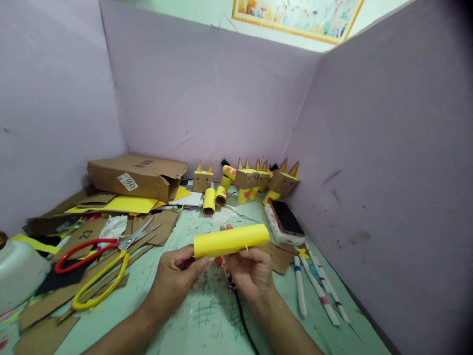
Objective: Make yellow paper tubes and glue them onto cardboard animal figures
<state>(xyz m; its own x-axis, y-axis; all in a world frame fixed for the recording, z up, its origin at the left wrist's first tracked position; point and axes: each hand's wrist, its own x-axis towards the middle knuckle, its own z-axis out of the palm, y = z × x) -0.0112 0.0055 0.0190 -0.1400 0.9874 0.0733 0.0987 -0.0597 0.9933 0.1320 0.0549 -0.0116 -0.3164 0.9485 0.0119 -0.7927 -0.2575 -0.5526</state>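
Observation:
A yellow paper tube (231, 240) lies level across both hands above the table. My left hand (177, 276) grips its left end, thumb in front and below. My right hand (253, 271) holds the right part from underneath, with fingertips showing behind the tube. Just below the tube, partly hidden by my right hand, is a flower-patterned handle (228, 278) with a black cord (244, 320) running toward me; I cannot tell what tool it is. Scissors (123, 246) with one red and one yellow handle lie spread to the left.
Several yellow cardboard animal figures (247, 178) and two short tubes (209, 201) stand at the back. A cardboard box (136, 172) and scraps (92, 236) fill the left. A phone (286, 217) and several markers (320, 291) lie right. Purple panels (221, 98) enclose the table.

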